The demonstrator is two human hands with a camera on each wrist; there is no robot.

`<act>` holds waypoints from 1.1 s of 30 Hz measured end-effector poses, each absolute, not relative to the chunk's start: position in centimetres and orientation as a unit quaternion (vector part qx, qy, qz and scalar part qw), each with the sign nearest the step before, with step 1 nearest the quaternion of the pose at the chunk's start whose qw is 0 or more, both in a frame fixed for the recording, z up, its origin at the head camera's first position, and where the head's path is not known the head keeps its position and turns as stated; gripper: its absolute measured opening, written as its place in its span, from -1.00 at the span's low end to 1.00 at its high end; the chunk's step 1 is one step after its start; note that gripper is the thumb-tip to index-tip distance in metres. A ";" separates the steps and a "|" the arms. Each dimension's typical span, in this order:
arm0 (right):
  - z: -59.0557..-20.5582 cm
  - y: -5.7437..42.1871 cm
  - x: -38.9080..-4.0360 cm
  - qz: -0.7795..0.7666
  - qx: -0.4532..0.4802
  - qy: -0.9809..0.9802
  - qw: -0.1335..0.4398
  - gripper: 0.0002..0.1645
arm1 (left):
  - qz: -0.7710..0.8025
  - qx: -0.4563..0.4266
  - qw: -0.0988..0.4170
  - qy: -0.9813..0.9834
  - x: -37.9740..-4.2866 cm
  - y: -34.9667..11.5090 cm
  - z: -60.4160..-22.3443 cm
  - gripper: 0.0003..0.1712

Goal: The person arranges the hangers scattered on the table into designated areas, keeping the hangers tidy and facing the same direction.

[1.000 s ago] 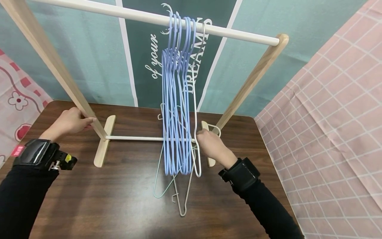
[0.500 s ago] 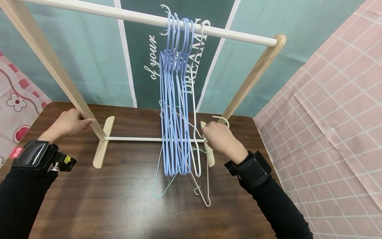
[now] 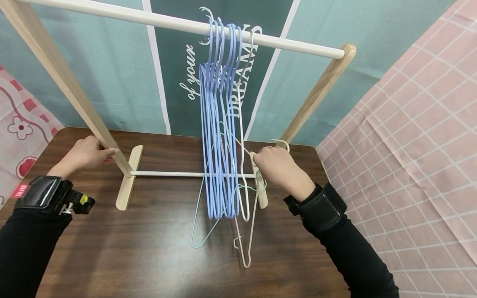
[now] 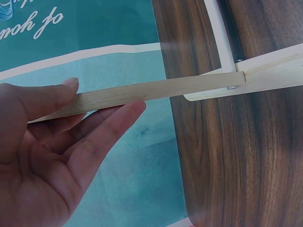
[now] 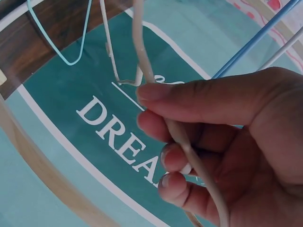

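Note:
My left hand holds the rack's left wooden post near its foot, thumb on one side and fingers on the other. To the right of the hanging bunch, my right hand pinches a beige hanger between thumb and curled fingers. Its hook sticks out beyond the hand, and its far corner points down toward the person. Several blue hangers hang close together from the white top rail, with a white hanger at their right. Behind them, a mint-green hanger partly shows.
The rack stands on a dark wooden table, its feet joined by a low white bar. A teal printed cloth hangs behind. Pink checked cloth lines the right side; a pink patterned cloth is at left.
My right hand has moved right and slightly away from the person, drawing the beige hanger from the bunch; its lower corner swung right, then partly back. My left hand stays on the post.

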State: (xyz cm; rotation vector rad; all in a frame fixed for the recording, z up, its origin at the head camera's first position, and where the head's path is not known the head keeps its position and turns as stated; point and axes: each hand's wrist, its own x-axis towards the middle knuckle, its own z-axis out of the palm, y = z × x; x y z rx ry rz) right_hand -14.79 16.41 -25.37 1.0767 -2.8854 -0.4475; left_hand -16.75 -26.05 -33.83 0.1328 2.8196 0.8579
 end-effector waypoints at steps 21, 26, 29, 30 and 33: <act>-23.6 16.0 -14.6 -0.262 0.413 -0.847 0.207 -0.40 | 0.286 0.038 0.100 0.952 -16.7 -26.0 -33.7 -0.52; -23.2 15.9 -14.6 -0.260 0.411 -0.847 0.214 -0.43 | 0.287 0.037 0.103 0.952 -16.7 -26.0 -33.6 -0.51; -22.9 15.8 -14.6 -0.262 0.409 -0.848 0.213 -0.44 | 0.285 0.037 0.101 0.952 -16.6 -26.0 -33.6 -0.51; -22.8 15.8 -14.6 -0.263 0.409 -0.848 0.212 -0.44 | 0.286 0.037 0.101 0.952 -16.6 -26.0 -33.6 -0.51; -22.4 15.7 -14.4 -0.266 0.406 -0.849 0.207 -0.43 | 0.287 0.042 0.097 0.952 -16.7 -26.0 -33.7 -0.52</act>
